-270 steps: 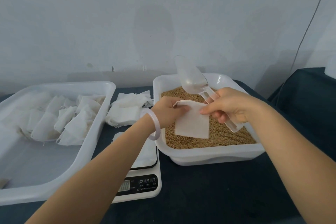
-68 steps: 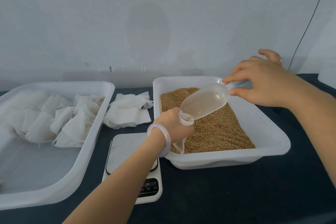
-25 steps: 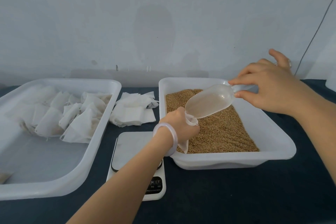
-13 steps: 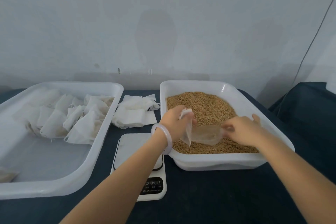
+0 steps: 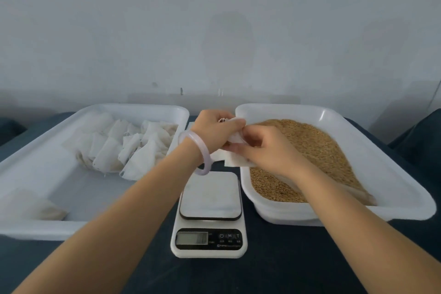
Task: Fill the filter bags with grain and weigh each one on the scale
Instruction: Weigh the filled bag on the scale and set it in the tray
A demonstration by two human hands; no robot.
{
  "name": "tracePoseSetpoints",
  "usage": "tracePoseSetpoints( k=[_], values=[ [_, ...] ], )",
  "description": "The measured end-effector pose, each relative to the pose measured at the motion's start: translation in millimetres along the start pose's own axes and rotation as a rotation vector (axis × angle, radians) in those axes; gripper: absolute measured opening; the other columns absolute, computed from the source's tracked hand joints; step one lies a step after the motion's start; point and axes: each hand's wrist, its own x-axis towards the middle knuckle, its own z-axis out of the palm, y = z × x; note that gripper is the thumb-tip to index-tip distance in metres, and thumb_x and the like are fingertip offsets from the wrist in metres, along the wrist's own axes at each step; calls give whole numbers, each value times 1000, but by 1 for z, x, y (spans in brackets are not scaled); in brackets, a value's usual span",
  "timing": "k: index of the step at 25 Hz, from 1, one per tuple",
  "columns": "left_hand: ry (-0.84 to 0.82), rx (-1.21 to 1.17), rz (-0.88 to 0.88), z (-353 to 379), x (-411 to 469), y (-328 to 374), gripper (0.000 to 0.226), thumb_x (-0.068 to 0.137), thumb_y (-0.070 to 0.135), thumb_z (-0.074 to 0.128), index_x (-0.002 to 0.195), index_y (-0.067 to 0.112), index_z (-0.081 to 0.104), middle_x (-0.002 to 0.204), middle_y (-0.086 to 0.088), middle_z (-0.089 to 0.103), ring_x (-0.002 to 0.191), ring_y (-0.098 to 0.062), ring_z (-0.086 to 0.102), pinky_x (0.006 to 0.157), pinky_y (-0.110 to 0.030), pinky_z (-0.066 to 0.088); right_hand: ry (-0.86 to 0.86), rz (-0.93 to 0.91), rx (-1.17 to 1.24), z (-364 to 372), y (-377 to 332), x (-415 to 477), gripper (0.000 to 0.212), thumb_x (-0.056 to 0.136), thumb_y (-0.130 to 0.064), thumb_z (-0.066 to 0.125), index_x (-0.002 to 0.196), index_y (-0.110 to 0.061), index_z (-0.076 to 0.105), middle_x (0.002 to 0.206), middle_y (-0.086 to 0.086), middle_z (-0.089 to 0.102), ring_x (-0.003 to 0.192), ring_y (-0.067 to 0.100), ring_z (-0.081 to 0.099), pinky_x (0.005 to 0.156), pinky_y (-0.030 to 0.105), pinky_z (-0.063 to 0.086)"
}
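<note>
Closing up a filled bag beside the grain tray

The filter bag (image 5: 235,137) is up between my two hands, over the left rim of the grain tray (image 5: 405,200) and behind the scale (image 5: 210,194), not yet on it. My left hand (image 5: 214,129) grips its top, fingers curled round the gathered mouth. My right hand (image 5: 267,150) pinches the cloth from the other side.

I judge it a soft, light thing: thin fabric that sags round whatever grain (image 5: 310,145) is inside (how much, I cannot see), with no stiffness of its own. The place to hold it is the neck, kept upward, or kernels will spill. Squeezing the belly would only push grain towards the opening. The drawstring (image 5: 223,120) at the mouth looks like the thing to pull.

Outward from there, the scale's pan sits just in front of my wrists. A few loose empty bags (image 5: 238,162) lie under my hands, and the left tray (image 5: 133,108) holds a heap of white bags (image 5: 133,150).

Half a second ago my right hand was down in the grain laying the scoop aside, and my left held the bag alone above the grain. Now the right has come to the bag and the scoop (image 5: 358,194) lies in the grain by my forearm. The bag has shifted left to the tray's edge.
</note>
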Motion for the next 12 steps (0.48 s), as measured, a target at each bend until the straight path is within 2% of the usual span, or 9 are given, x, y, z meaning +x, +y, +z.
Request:
tracePoseSetpoints(
  k=[1,2,4,5,7,9,11,12],
  values=[
    [-41,8,-6,-13,-2,-4,13,80,36,71,75,24,70,74,1,68,64,-10,65,60,-29,56,-14,-11,-5,5,2,5,12,85,-26,66,73,-28,66,65,-8,62,59,13,54,56,30,42],
    [-83,59,-14,-26,-2,-10,23,78,43,72,88,23,68,82,2,67,68,-8,66,59,-24,54,-25,4,-5,9,4,10,18,86,-22,64,69,-24,64,60,-7,56,56,10,48,55,26,38],
    [-177,222,-64,-49,-1,-21,42,72,45,77,103,23,60,92,3,65,75,-11,67,63,-25,55,-21,49,14,17,10,20,20,86,-23,65,70,-12,63,62,1,56,58,6,47,58,22,36],
    [-240,300,-91,-55,-2,-25,43,70,39,80,102,23,58,90,5,66,75,-13,68,67,-28,57,-11,61,28,21,13,24,23,86,-24,66,72,-6,63,64,7,58,61,6,49,59,22,38],
    [-338,386,-96,-57,-2,-32,29,70,24,82,88,21,59,74,8,69,68,-13,69,68,-28,59,-16,77,50,29,16,30,21,84,-20,69,82,0,68,79,17,67,70,17,60,66,30,47],
    [-343,529,-60,-55,0,-37,19,73,17,78,72,22,59,62,8,67,62,-14,68,64,-25,58,-44,65,70,36,22,33,14,80,-22,74,80,-8,72,76,5,71,71,16,65,67,30,51],
    [-365,638,-72,-55,3,-43,18,74,17,77,66,20,61,60,7,67,60,-16,68,64,-26,58,-94,20,-18,41,25,29,16,77,-30,77,66,-21,69,62,-14,63,57,0,55,56,17,41],
    [-392,655,-98,-56,4,-45,16,74,16,77,67,18,63,64,4,69,63,-18,70,67,-29,59,-119,-2,-104,42,28,28,20,75,-34,78,66,-20,67,62,-13,61,57,0,53,54,15,37]
  ],
)
